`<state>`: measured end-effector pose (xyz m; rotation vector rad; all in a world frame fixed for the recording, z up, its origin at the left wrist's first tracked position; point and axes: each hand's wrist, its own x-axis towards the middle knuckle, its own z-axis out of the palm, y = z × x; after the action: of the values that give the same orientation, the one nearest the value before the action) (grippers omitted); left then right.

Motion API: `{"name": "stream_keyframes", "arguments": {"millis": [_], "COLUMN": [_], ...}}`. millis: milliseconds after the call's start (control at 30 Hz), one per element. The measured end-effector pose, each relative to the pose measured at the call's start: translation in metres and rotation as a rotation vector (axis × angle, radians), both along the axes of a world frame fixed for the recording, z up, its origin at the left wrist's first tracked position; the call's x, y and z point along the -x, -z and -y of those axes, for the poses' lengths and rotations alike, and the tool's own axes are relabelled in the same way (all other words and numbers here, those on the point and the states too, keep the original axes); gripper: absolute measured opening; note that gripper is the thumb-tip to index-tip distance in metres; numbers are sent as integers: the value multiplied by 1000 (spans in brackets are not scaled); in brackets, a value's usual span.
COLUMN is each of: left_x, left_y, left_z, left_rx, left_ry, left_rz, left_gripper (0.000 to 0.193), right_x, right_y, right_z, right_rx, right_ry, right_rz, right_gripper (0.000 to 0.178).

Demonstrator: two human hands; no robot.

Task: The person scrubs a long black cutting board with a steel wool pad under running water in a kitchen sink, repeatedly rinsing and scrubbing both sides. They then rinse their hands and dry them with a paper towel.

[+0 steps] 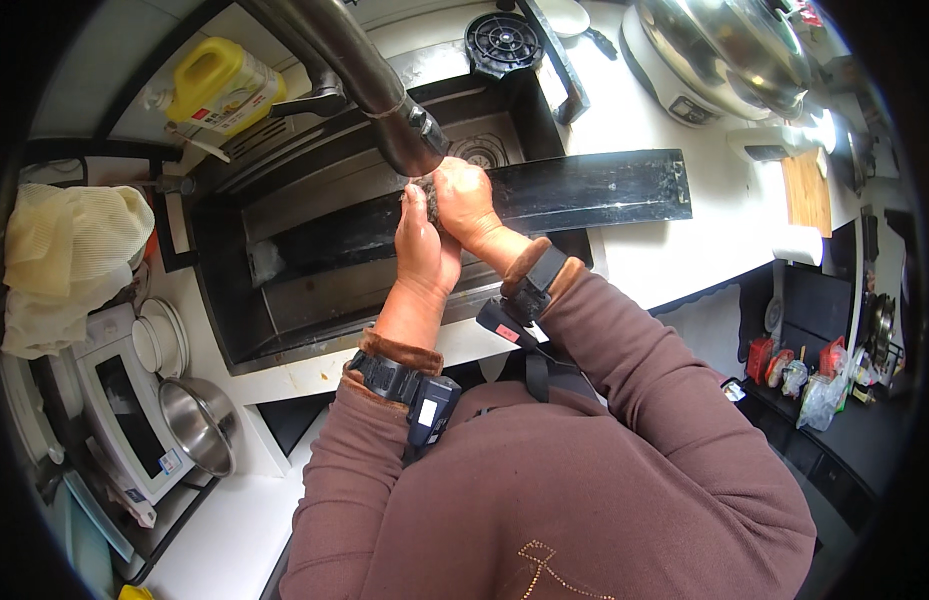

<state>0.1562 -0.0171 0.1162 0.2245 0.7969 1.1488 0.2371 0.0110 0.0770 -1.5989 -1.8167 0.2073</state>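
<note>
From where I stand, the person's hands are together over a dark metal rectangular sink (pixel 219 310), just below the spout of a thick, dark grey metal faucet (pixel 409 140). Between them is a small, rough grey clump (pixel 429 200), mostly covered by the fingers, so I can't tell what it is. The right hand (pixel 467 203) has its fingers curled in, closed on the clump. The left hand (pixel 424 245) presses against the clump from the other side, one finger pointing up toward the spout; the rest are hidden, so I can't tell how far they are bent. Beneath both hands a long, glossy black rectangular panel (pixel 604 190) lies slantwise across the sink, its right end over the white countertop (pixel 639 245). Behind the sink, to the left, stands a yellow plastic jug (pixel 229 90); a round black grille-like part (pixel 502 44) sits near the back edge.
</note>
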Motion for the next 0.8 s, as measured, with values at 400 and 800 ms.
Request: {"name": "stream_keyframes", "arguments": {"millis": [400,800], "left_x": [106,257], "left_y": [17,-64], "left_z": [-28,-139], "left_rx": [113,-39], "left_ry": [8,-218], "left_rz": [-446,-132], "left_gripper": [33,35], "right_x": [28,147], "right_y": [-6,-97], "right_z": [30,-50], "right_rx": [440,-37], "right_ry": [-69,-163], "right_rz": [-506,-536], "right_gripper": [52,45]}}
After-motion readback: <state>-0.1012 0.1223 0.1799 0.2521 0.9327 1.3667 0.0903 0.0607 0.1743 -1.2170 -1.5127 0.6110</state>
